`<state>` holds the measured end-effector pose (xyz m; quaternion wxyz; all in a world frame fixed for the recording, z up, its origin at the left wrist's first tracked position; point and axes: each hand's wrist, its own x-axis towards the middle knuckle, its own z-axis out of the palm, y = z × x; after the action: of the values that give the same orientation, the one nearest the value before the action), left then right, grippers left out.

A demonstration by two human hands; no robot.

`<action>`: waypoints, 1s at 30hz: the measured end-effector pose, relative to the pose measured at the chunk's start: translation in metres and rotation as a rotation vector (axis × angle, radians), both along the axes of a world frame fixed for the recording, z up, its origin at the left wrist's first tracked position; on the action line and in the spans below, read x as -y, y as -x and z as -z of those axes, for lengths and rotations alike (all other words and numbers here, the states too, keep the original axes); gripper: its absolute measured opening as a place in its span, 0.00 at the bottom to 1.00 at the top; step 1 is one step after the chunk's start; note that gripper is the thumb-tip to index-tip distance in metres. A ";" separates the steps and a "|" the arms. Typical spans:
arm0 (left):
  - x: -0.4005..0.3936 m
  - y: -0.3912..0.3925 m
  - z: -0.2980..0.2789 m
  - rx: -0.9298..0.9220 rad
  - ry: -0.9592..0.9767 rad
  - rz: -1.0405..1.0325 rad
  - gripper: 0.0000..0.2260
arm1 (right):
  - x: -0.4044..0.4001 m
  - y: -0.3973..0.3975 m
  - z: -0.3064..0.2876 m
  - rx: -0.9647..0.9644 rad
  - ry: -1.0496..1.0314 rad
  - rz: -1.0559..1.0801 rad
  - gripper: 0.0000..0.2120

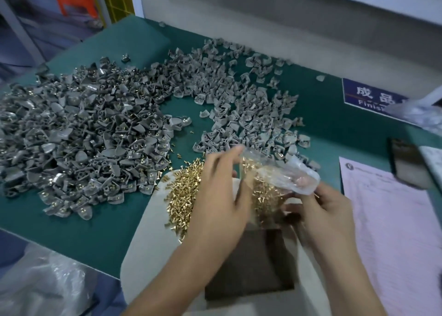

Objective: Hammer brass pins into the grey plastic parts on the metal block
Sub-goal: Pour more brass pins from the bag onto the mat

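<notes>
Crinkled clear bag (282,172) of brass pins (181,196)

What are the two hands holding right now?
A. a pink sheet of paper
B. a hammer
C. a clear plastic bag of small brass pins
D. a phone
C: the left hand and right hand both grip a clear plastic bag with brass pins inside, above the loose pins heaped beside the metal block.
</notes>
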<state>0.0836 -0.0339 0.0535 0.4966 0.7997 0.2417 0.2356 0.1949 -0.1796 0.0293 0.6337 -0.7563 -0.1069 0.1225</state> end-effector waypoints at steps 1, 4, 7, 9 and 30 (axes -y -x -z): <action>-0.010 -0.003 0.006 -0.050 0.054 0.001 0.22 | 0.001 0.000 0.001 -0.012 -0.012 0.007 0.08; -0.037 -0.017 0.013 -0.050 0.087 0.078 0.15 | -0.001 0.001 0.000 -0.043 -0.041 0.016 0.07; -0.049 -0.027 0.012 0.009 0.135 0.134 0.05 | 0.001 0.003 -0.005 -0.100 -0.066 -0.012 0.14; -0.048 -0.030 0.010 0.026 0.101 0.140 0.04 | 0.002 0.002 -0.006 -0.113 -0.097 -0.004 0.16; -0.190 -0.056 -0.057 0.223 0.128 -0.268 0.08 | -0.270 -0.091 -0.096 -0.028 -0.024 -0.292 0.13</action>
<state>0.1398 0.1558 0.1109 0.5346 0.6959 0.3040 0.3708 0.2854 0.0900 0.1255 0.6195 -0.7233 -0.2083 0.2227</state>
